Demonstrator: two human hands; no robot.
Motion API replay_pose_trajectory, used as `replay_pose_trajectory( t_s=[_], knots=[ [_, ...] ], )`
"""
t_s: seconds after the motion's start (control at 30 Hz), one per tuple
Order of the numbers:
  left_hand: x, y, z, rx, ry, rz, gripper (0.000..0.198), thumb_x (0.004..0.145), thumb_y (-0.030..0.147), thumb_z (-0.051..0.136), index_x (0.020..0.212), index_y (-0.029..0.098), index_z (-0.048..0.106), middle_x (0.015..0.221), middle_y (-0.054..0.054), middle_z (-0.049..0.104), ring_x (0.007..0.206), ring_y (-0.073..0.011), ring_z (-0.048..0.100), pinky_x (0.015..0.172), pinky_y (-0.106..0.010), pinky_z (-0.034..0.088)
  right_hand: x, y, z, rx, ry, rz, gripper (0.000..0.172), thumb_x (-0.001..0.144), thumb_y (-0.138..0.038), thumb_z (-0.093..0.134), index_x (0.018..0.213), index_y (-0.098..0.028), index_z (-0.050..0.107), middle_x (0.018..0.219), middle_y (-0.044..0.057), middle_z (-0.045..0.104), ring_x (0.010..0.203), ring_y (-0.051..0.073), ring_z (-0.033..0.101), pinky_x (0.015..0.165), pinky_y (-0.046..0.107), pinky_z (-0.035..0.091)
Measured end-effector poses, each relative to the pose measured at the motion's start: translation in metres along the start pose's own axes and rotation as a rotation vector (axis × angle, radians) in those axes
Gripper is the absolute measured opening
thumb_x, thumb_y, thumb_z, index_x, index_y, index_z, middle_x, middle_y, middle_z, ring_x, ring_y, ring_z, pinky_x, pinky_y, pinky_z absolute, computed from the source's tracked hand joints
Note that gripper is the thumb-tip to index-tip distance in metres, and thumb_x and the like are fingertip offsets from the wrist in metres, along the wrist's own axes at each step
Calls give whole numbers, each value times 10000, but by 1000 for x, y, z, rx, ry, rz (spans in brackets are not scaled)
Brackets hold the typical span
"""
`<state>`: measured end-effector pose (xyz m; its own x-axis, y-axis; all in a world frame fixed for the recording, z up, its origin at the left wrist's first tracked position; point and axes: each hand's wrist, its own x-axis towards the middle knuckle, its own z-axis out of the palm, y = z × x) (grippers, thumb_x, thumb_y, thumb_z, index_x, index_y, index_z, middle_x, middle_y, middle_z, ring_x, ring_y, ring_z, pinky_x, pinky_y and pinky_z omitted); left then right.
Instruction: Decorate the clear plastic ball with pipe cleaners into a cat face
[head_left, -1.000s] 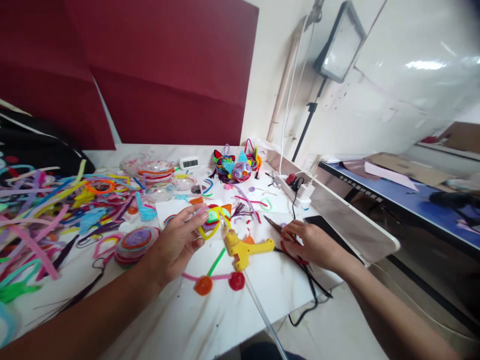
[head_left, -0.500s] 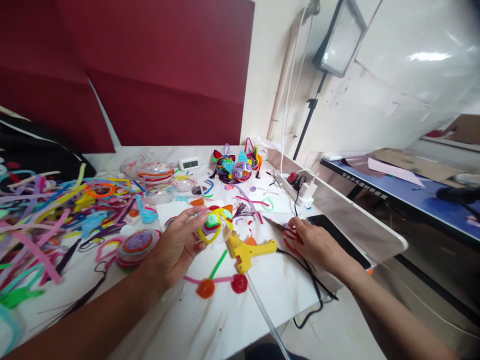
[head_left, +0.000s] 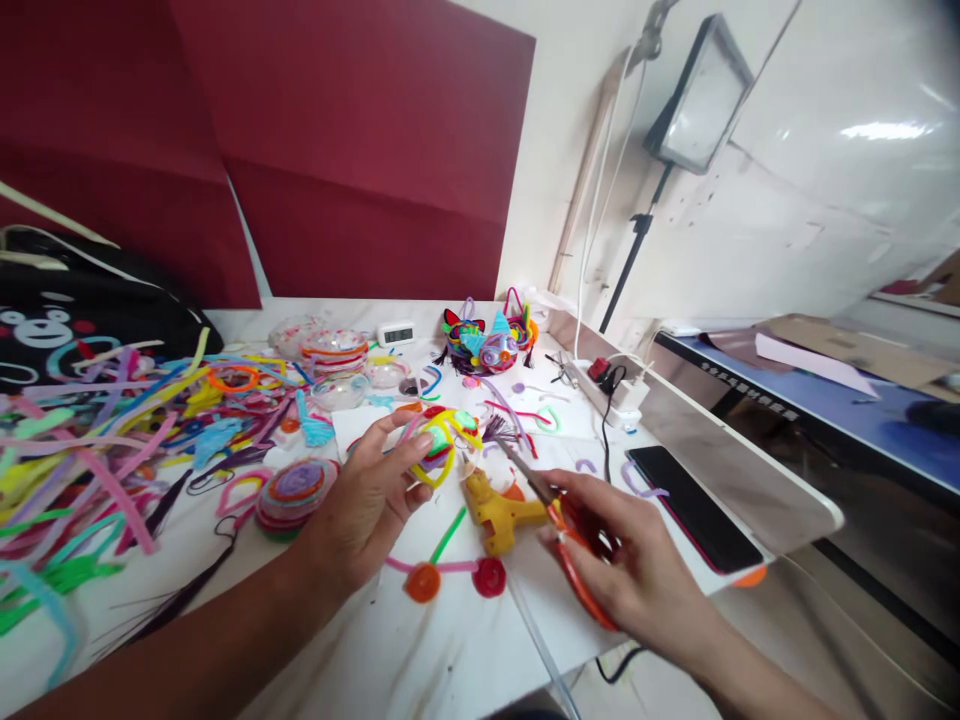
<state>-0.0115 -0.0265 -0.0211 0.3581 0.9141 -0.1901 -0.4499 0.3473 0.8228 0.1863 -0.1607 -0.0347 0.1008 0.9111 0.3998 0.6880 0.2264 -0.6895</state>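
Observation:
My left hand point(head_left: 367, 500) pinches a small pipe-cleaner craft piece point(head_left: 444, 440) with yellow loops and a green and pink centre, holding it just above the white table point(head_left: 450, 650). My right hand point(head_left: 637, 575) grips red-handled scissors point(head_left: 566, 535), their blades pointing up-left toward the craft piece. A yellow glue gun point(head_left: 501, 512) lies on the table between my two hands. Below it lies a pink stem with two red-orange coils point(head_left: 454, 578).
A heap of coloured pipe cleaners point(head_left: 97, 450) covers the left side. A coiled disc point(head_left: 296, 490), clear dishes point(head_left: 334, 365), a small clock point(head_left: 396, 333) and a finished colourful craft point(head_left: 484, 340) sit further back. A black phone point(head_left: 694, 505) and a power strip point(head_left: 611, 385) lie at right.
My right hand has lifted the scissors off the table at right and brought them left toward the craft piece. The left hand stays holding the piece.

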Motion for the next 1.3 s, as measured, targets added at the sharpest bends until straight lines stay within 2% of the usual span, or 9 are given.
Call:
replay_pose_trajectory(
  t_s=[0.2, 0.37, 0.9, 1.3],
  knots=[
    [-8, 4, 5, -39, -36, 34, 261, 810, 113, 684, 1010, 237, 572, 924, 4, 656, 642, -72, 606, 428, -130, 461, 4, -15, 22, -159, 45, -236, 357, 856, -193, 581, 1209, -140, 569, 822, 54, 604, 688, 167, 561, 589, 288, 460],
    [-13, 4, 5, -53, -49, 50, 263, 807, 121, 692, 1008, 242, 575, 918, 7, 645, 660, -74, 596, 429, -127, 455, 6, -16, 30, -245, 119, -325, 389, 856, -203, 568, 1230, -96, 546, 858, 91, 620, 719, 197, 597, 575, 307, 484],
    [-15, 1, 2, -75, -97, 51, 345, 772, 171, 750, 1048, 259, 563, 896, 36, 637, 668, -63, 585, 448, -127, 465, 8, -19, 37, -312, 145, -323, 382, 864, -193, 550, 1235, -100, 541, 854, 89, 623, 718, 209, 607, 575, 326, 500],
    [-14, 1, 3, -42, -80, 72, 342, 763, 181, 763, 1035, 252, 568, 832, 48, 626, 637, -57, 561, 455, -127, 465, 8, -20, 40, -334, 145, -334, 407, 879, -211, 550, 1271, -107, 519, 884, 94, 631, 736, 211, 606, 577, 322, 492]
  ],
)
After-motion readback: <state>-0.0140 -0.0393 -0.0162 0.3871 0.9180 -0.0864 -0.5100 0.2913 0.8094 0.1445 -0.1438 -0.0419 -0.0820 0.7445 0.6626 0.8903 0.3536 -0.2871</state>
